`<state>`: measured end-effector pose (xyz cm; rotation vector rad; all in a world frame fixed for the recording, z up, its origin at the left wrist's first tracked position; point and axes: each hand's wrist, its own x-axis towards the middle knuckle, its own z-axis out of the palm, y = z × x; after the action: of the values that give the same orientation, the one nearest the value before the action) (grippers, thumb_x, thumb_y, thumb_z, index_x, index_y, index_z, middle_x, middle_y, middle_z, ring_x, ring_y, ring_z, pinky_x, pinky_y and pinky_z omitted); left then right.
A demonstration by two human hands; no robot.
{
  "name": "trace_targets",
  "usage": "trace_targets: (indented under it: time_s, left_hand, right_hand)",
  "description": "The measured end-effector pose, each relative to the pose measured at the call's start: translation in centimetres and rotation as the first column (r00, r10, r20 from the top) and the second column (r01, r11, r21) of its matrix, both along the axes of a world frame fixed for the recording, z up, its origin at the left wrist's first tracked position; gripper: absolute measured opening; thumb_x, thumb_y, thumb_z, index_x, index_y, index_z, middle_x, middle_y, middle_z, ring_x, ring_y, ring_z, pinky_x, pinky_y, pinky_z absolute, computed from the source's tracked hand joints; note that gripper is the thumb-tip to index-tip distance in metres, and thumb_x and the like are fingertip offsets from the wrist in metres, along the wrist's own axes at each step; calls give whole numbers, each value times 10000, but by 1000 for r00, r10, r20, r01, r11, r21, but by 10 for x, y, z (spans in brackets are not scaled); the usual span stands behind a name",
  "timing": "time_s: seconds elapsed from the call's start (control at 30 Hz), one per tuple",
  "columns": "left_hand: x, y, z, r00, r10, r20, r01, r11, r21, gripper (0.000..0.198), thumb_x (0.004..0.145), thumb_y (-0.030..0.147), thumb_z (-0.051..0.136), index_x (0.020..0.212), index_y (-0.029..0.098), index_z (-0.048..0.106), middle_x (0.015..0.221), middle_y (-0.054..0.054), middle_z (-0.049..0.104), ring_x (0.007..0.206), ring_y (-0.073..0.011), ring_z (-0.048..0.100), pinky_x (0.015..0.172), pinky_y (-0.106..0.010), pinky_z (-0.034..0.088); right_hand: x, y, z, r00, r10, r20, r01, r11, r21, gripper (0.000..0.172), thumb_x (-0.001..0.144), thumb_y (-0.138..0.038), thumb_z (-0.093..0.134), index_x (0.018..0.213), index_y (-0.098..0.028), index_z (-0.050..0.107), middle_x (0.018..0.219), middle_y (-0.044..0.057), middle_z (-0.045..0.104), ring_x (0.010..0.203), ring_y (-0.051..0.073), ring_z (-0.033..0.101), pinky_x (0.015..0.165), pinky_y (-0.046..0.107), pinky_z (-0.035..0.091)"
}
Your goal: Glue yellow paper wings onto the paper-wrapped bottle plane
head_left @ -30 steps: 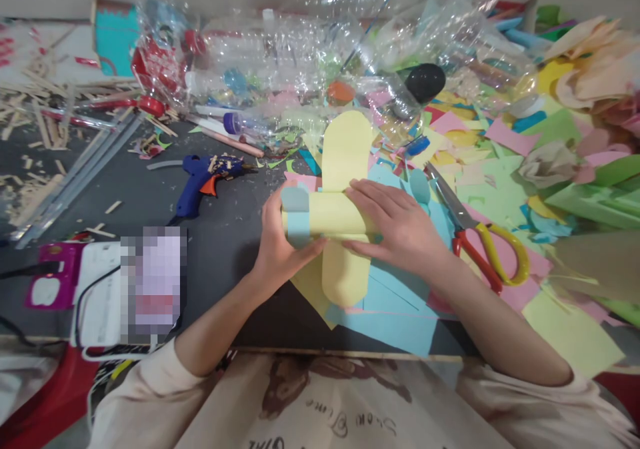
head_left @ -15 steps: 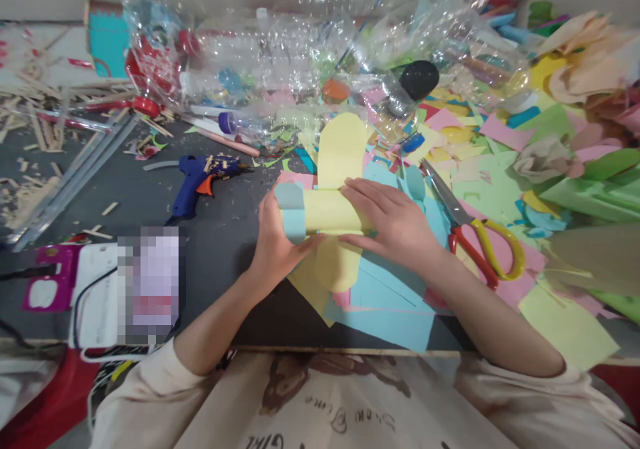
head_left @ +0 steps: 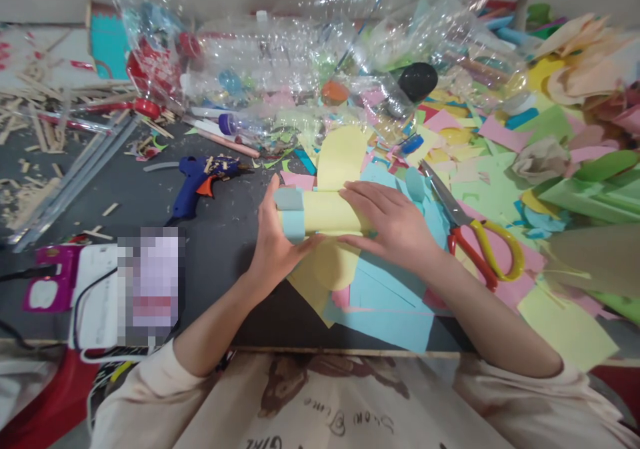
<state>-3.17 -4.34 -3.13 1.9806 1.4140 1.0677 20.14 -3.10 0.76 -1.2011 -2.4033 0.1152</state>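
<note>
Between my hands lies a yellow paper roll (head_left: 325, 210) with a light blue paper band (head_left: 293, 224) round its left end. Rounded yellow flaps stick out from it, one on the far side (head_left: 344, 156) and one on the near side (head_left: 336, 266). My left hand (head_left: 273, 236) grips the blue-banded end, thumb along the near edge. The fingers of my right hand (head_left: 390, 222) close over the right end of the roll and hide it. Light blue sheets (head_left: 387, 296) lie beneath, on the dark table.
Scissors (head_left: 475, 236) with red and yellow handles lie right of my right hand. A blue glue gun (head_left: 193, 186) rests to the left. Plastic bottles (head_left: 260, 56) crowd the back; coloured paper scraps (head_left: 480, 162) cover the right. A white power strip (head_left: 95, 289) sits at left.
The far yellow flap leans lower and shows shorter than before. The near flap has shifted slightly upward in view. Both hands stay nearly in place on the roll.
</note>
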Motion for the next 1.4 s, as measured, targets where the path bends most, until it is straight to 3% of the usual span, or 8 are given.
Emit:
trace_targets:
  time_s: [0.37, 0.73, 0.97, 1.17, 1.27, 1.4]
  left_hand:
    - [3, 1, -6, 1000, -17, 7, 17, 997, 77, 1096, 740, 773, 629, 1546, 237, 114, 1360, -198, 521, 1296, -334, 529, 1072, -517, 442]
    - [-5, -1, -2, 999, -16, -37, 16, 1000, 0, 1097, 713, 787, 636, 1532, 235, 158, 1462, -231, 439, 1396, -375, 441, 1104, -525, 425]
    - [2, 1, -4, 1000, -13, -2, 13, 997, 71, 1127, 712, 773, 645, 1555, 249, 113, 1340, -189, 529, 1271, -339, 547, 1071, -509, 444]
    - [3, 1, -5, 1000, -5, 16, 5, 1000, 26, 1146, 693, 783, 660, 1545, 233, 126, 1352, -209, 517, 1306, -364, 517, 1088, -539, 422]
    - [2, 0, -5, 1000, 1, 10, -1, 1000, -11, 1158, 688, 781, 670, 1539, 219, 123, 1369, -221, 500, 1333, -374, 494, 1093, -541, 420]
    - [-1, -1, -4, 1000, 8, -27, -8, 1000, 0, 1131, 699, 778, 666, 1534, 200, 169, 1423, -244, 467, 1361, -388, 469, 1093, -535, 425]
  right_hand:
    - [-1, -1, 1, 999, 15, -38, -15, 1000, 10, 619, 971, -620, 406, 1265, -114, 610, 1259, 192, 705, 1182, 299, 658, 965, 449, 547]
    - [-1, -1, 1, 1000, 12, -27, -11, 1000, 17, 619, 971, -623, 406, 1264, -116, 607, 1260, 186, 708, 1186, 297, 661, 969, 446, 548]
    - [-1, -2, 2, 1000, 19, -21, -20, 999, -45, 650, 963, -628, 412, 1326, -112, 566, 1288, 207, 683, 1222, 316, 633, 1008, 479, 520]
    - [0, -2, 5, 1000, 12, 20, -10, 997, -72, 737, 945, -675, 390, 1408, -112, 502, 1371, 219, 628, 1307, 345, 569, 1059, 536, 481]
    - [-4, 2, 9, 998, 43, 44, -40, 997, -60, 724, 938, -667, 422, 1382, -106, 538, 1403, 220, 606, 1362, 357, 517, 1092, 550, 453]
    - [-14, 7, 15, 994, 86, 62, -82, 994, -68, 694, 951, -644, 420, 1343, -94, 579, 1369, 207, 640, 1310, 330, 571, 1074, 509, 482]
